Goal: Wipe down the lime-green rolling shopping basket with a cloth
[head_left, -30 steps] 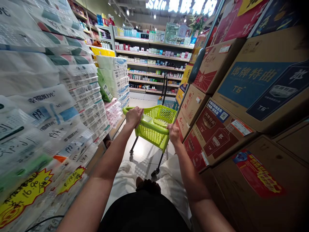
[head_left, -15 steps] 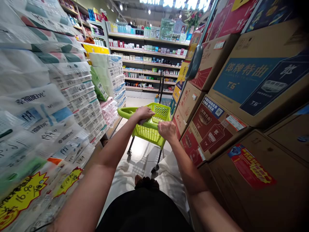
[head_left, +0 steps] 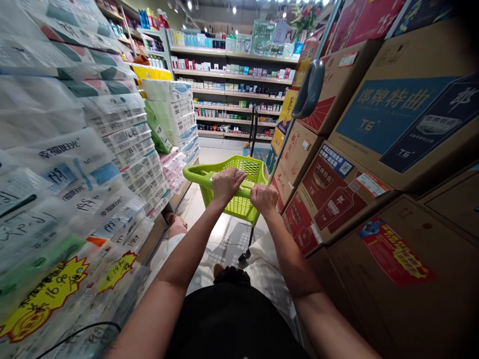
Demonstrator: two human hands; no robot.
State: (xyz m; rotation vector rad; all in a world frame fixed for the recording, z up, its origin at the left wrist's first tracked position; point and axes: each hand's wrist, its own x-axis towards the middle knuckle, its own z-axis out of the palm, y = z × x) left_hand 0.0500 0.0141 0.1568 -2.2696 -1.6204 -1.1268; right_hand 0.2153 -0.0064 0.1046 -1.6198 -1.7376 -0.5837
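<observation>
A lime-green shopping cart (head_left: 243,205) with a slotted plastic basket stands in front of me in the aisle. My left hand (head_left: 226,185) is closed over the middle of its handle bar, fingers pointing forward. Beside it, on the right part of the bar, my right hand (head_left: 264,197) grips in a fist. The two hands are close together but apart. No goods can be made out in the visible part of the basket. One caster wheel (head_left: 244,256) shows on the floor below the right side.
Plastic-wrapped paper packs (head_left: 101,164) with yellow price signs (head_left: 48,294) are stacked high on the left. Cardboard cartons (head_left: 366,249) wall the right side. Ahead, a handle (head_left: 254,127) rises above a blue basket, before shelves (head_left: 232,72) of small boxed goods.
My left hand has slid a little to the right along the handle, nearer my right hand. A sandalled foot has come into view at the lower left. The view has shifted slightly.
</observation>
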